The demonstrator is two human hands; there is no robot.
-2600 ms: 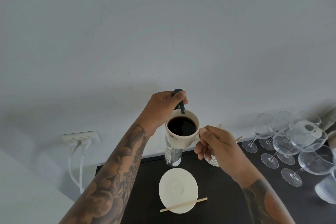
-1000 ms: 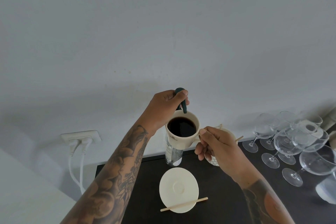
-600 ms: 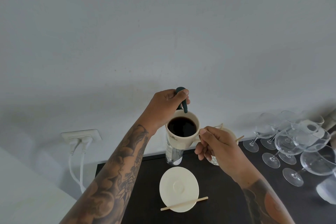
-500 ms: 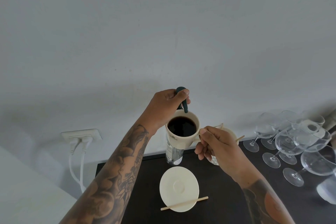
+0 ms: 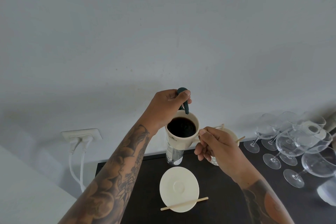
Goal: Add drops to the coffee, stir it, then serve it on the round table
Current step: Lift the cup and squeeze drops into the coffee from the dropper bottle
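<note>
My right hand [image 5: 216, 147] grips the handle of a cream cup [image 5: 179, 141] full of black coffee and holds it in the air above the dark counter [image 5: 221, 192]. My left hand [image 5: 165, 109] pinches a dark green dropper [image 5: 185, 102] tilted over the cup's far rim, its tip just above the coffee. Below the cup lies a cream saucer [image 5: 179, 188] with a wooden stir stick [image 5: 184, 204] across its near edge. The round table is not in view.
A clear bottle [image 5: 173, 155] stands behind the saucer, partly hidden by the cup. A patterned cup with sticks [image 5: 227, 132] sits behind my right hand. Several stemmed glasses [image 5: 294, 143] crowd the counter's right side. A wall socket with white cables [image 5: 81, 135] is at left.
Almost nothing has moved. The cup and dropper hold their place; the dropper tip stays over the rim.
</note>
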